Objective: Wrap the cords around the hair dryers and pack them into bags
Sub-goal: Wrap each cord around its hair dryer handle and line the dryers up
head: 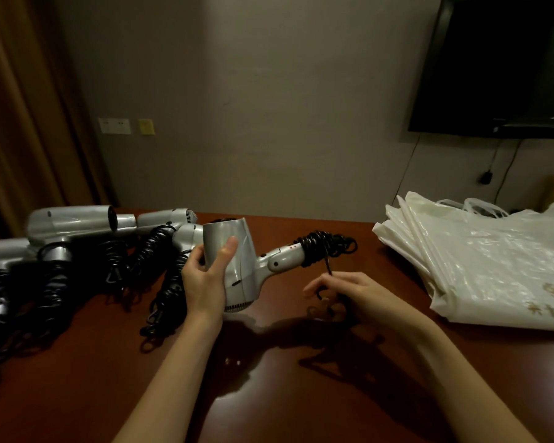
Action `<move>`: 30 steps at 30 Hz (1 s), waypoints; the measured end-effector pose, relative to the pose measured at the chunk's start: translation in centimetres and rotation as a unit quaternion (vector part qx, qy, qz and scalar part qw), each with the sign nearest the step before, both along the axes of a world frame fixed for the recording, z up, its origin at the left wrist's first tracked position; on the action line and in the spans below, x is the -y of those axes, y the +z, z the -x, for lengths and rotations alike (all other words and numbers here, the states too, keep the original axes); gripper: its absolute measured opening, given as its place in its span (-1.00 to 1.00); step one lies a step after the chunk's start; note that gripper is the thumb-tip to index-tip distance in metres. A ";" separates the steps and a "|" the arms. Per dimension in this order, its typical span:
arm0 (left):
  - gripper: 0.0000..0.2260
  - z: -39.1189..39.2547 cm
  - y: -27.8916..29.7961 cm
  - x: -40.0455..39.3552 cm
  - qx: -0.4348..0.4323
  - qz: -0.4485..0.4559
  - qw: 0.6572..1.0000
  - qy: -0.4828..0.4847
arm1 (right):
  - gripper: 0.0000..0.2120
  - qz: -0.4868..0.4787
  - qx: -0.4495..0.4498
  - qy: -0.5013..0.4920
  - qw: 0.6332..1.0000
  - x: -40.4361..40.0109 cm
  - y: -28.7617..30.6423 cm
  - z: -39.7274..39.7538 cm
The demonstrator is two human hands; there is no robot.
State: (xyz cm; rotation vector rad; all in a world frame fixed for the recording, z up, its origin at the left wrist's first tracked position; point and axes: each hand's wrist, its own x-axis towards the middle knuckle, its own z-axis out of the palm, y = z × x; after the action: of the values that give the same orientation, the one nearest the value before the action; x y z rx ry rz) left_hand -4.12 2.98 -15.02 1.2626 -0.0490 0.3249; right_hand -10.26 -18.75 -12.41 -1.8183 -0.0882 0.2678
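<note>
Two hands: left (205, 276) round dryer (237, 266), right (349, 292) pinching cord (328, 247).

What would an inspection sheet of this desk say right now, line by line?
Surface: glossy brown table.
Job's things: silver hair dryer held up; more dryers far left; white plastic bags stacked right.
Clutter: nothing seen.
Grippers: left hand grips the dryer's barrel; right hand pinches its cord end.
Cables: black coiled cord bunched round the handle; loose coils left.
Surroundings: dark television, curtain, wall sockets.
</note>
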 end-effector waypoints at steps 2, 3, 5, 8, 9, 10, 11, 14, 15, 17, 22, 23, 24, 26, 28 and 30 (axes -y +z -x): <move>-0.75 -0.2 0.0 -0.1 0.001 0.006 1.000 0.005 | -0.55 -0.014 -0.015 -0.008 1.000 0.4 0.1 0.1; -0.79 -0.2 -0.1 -0.1 0.002 0.008 1.000 0.008 | -0.55 -0.006 -0.006 -0.005 1.000 0.5 0.0 0.1; -0.86 -0.2 -0.1 -0.1 0.000 0.010 1.000 0.014 | -0.63 -0.007 0.016 0.012 1.000 0.5 -0.3 0.0; -0.82 -0.1 0.1 0.0 -0.001 0.018 1.000 0.016 | -0.68 -0.046 0.027 0.043 0.998 0.6 -0.2 -0.1; -0.77 -0.1 0.2 -0.1 -0.002 0.024 1.000 0.018 | -0.67 -0.058 0.023 0.054 0.997 0.7 -0.2 -0.1; -0.73 -0.1 0.2 -0.2 -0.004 0.030 0.999 0.020 | -0.66 -0.070 0.018 0.063 0.995 0.6 -0.2 0.0; -0.70 -0.2 0.2 -0.3 -0.005 0.036 0.999 0.023 | -0.65 -0.079 0.008 0.072 0.994 0.6 -0.2 0.0; -0.68 -0.3 0.2 -0.5 -0.002 0.048 0.998 0.035 | -0.63 -0.067 -0.029 0.099 0.992 -0.2 -0.3 0.0; -0.69 -0.3 0.2 -0.5 -0.003 0.053 0.998 0.038 | -0.60 -0.049 -0.037 0.096 0.993 -0.6 -0.4 -0.1; -0.71 -0.3 0.2 -0.6 -0.008 0.066 0.997 0.043 | -0.50 -0.030 -0.042 0.067 0.996 -0.8 -0.8 -0.2; -0.47 -0.3 0.3 -0.6 -0.023 0.102 0.993 0.058 | -0.53 -0.076 -0.020 0.034 0.996 -0.8 -1.8 -0.4; -0.44 -0.3 0.2 -0.5 -0.025 0.104 0.993 0.055 | -0.59 -0.088 -0.019 0.050 0.995 -0.9 -1.7 -0.3; -0.44 -0.3 0.2 -0.4 -0.027 0.106 0.993 0.050 | -0.63 -0.097 -0.018 0.068 0.993 -0.9 -1.8 -0.3; -0.43 -0.3 0.3 -0.2 -0.031 0.110 0.993 0.038 | -0.70 -0.069 0.013 0.094 0.993 -1.0 -1.6 -0.2; -0.39 -0.3 0.4 -0.1 -0.029 0.113 0.993 0.021 | -0.76 -0.015 0.049 0.086 0.995 -1.2 -1.2 -0.2; -0.35 -0.2 0.6 -0.1 -0.026 0.116 0.993 -0.003 | -0.82 0.037 0.079 0.050 0.995 -1.6 -1.0 -0.2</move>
State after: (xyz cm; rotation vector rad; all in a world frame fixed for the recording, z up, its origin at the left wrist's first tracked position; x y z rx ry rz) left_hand -3.97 3.07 -14.40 1.0398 0.0292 0.2833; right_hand -10.03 -17.18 -13.40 -1.9108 -0.2852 0.1999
